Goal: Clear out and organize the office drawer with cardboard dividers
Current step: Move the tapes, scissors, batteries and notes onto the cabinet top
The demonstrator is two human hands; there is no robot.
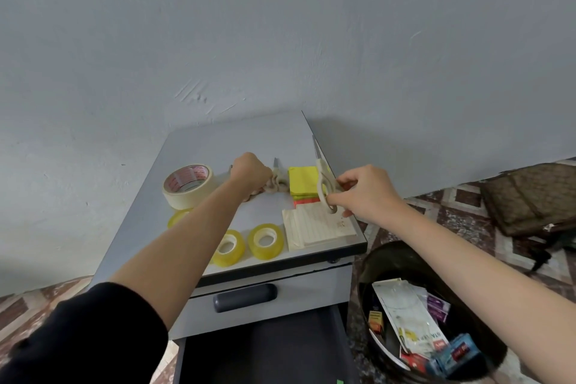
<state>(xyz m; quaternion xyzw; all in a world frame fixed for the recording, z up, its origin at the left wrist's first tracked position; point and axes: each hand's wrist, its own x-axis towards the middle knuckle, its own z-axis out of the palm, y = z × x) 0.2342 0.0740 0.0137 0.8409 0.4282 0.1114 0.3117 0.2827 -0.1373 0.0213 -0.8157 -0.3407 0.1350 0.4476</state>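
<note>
Right hand (364, 193) pinches the cream scissors (324, 184) by the handles at 3 o'clock on the cabinet top (249, 137). Left hand (251, 171) is curled at centre, its hold hidden. Best keep the blades pointing away and group them with the other scissors (278, 179). The open drawer (265, 349) sits at 6 o'clock.

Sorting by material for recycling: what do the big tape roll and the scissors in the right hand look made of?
Big tape roll: matte cream paper, likely masking tape, on a red-printed cardboard-looking core. Scissors: smooth beige handles, apparently plastic; thin grey blade, probably steel.
</note>
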